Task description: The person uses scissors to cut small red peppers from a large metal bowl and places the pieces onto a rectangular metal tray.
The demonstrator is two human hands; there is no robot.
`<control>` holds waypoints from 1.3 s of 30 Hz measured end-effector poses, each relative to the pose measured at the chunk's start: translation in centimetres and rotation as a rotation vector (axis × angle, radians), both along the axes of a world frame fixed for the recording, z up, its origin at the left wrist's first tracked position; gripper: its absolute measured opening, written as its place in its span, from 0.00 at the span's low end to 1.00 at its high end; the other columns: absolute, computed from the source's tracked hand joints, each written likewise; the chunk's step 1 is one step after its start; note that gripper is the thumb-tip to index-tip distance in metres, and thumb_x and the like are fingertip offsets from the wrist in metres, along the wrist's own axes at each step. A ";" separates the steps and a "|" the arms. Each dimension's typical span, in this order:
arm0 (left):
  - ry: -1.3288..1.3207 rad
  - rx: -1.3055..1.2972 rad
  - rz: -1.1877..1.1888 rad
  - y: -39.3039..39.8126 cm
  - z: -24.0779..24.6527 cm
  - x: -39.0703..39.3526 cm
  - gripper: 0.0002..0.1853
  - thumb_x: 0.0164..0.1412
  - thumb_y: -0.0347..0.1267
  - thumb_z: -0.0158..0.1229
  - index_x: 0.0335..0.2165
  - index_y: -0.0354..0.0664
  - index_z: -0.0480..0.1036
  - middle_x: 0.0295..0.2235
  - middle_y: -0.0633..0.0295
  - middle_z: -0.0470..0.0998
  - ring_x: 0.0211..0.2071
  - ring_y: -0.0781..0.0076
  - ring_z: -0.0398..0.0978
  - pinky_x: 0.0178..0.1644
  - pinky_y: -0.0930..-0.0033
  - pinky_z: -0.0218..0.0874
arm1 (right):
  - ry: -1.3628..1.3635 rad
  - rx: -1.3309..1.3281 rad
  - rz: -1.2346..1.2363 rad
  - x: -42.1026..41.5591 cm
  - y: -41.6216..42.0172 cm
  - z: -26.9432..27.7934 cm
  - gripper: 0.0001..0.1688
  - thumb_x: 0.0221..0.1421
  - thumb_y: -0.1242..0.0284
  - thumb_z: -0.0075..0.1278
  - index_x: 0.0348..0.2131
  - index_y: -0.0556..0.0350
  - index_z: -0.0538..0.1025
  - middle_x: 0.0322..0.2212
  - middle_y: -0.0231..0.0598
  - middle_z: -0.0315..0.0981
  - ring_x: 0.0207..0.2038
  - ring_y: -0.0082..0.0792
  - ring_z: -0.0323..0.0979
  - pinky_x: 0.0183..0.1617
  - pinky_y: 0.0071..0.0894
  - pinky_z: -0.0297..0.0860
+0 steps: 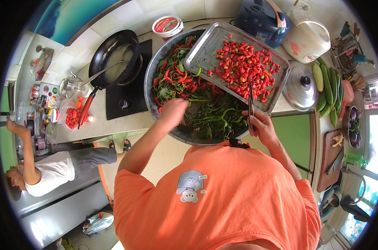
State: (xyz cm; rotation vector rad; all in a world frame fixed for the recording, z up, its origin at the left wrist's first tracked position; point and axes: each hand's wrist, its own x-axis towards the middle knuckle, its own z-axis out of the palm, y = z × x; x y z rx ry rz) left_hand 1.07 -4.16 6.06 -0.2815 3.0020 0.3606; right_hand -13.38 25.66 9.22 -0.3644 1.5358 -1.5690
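A large round metal basin (pixel 148 70) holds red chili peppers (pixel 181 82) and leafy green stems with green chilies (pixel 224 117). My left hand (pixel 174 112) is over its near left part, fingers curled down; a green chili lies at the fingertips, but I cannot tell whether it is gripped. My right hand (pixel 260 124) holds scissors (pixel 251 100), blades pointing away from me over the near edge of a rectangular metal tray (pixel 204 59). Cut red chili pieces (pixel 243 64) cover much of the tray, which rests across the basin's right side. One green chili (pixel 199 71) lies at the tray's left edge.
A black wok (pixel 96 62) with a ladle sits on the cooktop (pixel 129 100), left. Two rice cookers (pixel 261 23), a metal lid (pixel 299 86) and long green gourds (pixel 329 87) stand right. A knife (pixel 335 161) lies on a cutting board (pixel 328 178). Another person (pixel 53 173) stands left.
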 end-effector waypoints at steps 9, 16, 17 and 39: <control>-0.009 -0.276 0.159 -5.9 -6.2 3.9 0.05 0.48 0.25 0.49 0.27 0.42 0.70 0.30 0.56 0.72 0.34 0.57 0.72 0.36 0.57 0.66 | -0.042 0.051 0.103 1.6 -1.4 -0.6 0.18 0.60 0.67 0.41 0.43 0.62 0.70 0.15 0.23 0.59 0.14 0.15 0.58 0.16 0.15 0.53; 0.071 0.212 0.251 -5.9 -1.9 4.0 0.05 0.50 0.26 0.52 0.20 0.40 0.69 0.25 0.57 0.70 0.29 0.58 0.71 0.33 0.62 0.63 | -0.083 0.052 0.110 2.1 -1.0 0.5 0.18 0.59 0.66 0.41 0.43 0.62 0.70 0.16 0.24 0.59 0.15 0.14 0.59 0.17 0.14 0.56; 0.105 0.346 0.267 -5.8 -1.4 3.9 0.05 0.51 0.26 0.53 0.20 0.40 0.69 0.25 0.57 0.70 0.28 0.59 0.70 0.33 0.63 0.63 | -0.090 0.063 0.108 2.2 -0.8 0.7 0.19 0.59 0.66 0.42 0.43 0.62 0.69 0.16 0.24 0.59 0.15 0.14 0.59 0.18 0.14 0.56; -0.002 1.240 0.235 4.3 1.5 -9.4 0.09 0.56 0.25 0.54 0.33 0.35 0.61 0.26 0.55 0.77 0.26 0.76 0.74 0.21 0.78 0.60 | -0.045 0.010 0.320 1.1 -1.1 0.9 0.20 0.58 0.67 0.43 0.45 0.64 0.70 0.15 0.24 0.61 0.13 0.14 0.60 0.15 0.14 0.56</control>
